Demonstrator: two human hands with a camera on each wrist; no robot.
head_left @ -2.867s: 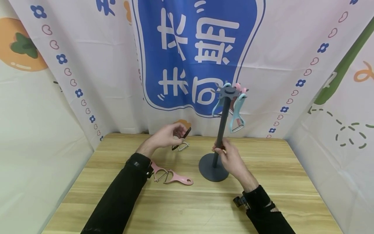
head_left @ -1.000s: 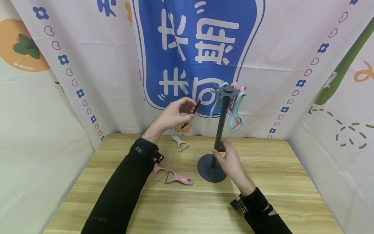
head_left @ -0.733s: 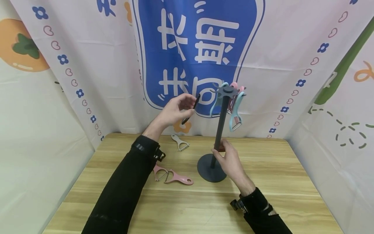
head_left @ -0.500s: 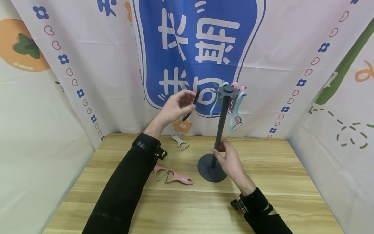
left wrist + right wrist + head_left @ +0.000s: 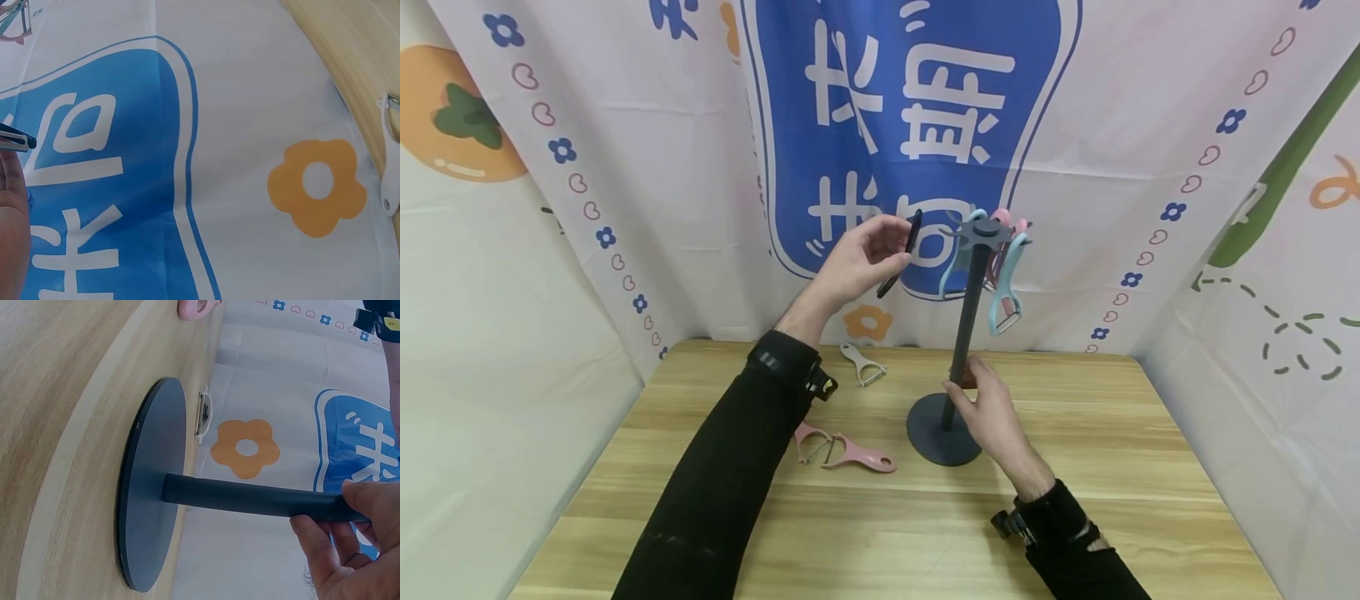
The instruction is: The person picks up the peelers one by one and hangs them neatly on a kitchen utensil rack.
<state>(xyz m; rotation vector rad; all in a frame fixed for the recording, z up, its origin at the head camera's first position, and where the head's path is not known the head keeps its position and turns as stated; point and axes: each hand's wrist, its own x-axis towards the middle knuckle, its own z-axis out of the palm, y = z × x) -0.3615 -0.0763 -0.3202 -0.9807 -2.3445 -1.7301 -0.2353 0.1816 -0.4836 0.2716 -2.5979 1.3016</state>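
A black peeler (image 5: 915, 232) is pinched in my left hand (image 5: 861, 260), held in the air left of the stand's top and apart from it. At the left wrist view's edge only part of this peeler (image 5: 15, 137) shows. My right hand (image 5: 992, 412) grips the lower pole of the dark grey stand (image 5: 972, 321), with fingers around the pole (image 5: 250, 495). Light blue peelers (image 5: 1011, 271) and pink peelers (image 5: 1002, 217) hang from the hooks on top; some are partly hidden behind the pole.
A white peeler (image 5: 861, 363) lies near the table's back edge. Two pink peelers (image 5: 865, 457) lie at the front left, one partly covered by the left sleeve. A printed cloth (image 5: 700, 167) hangs right behind the wooden table (image 5: 880, 533).
My left hand has lifted the black peeler up from near the white peeler and moved it right, towards the stand's top. The stand shifted slightly left; my right hand stays on its pole.
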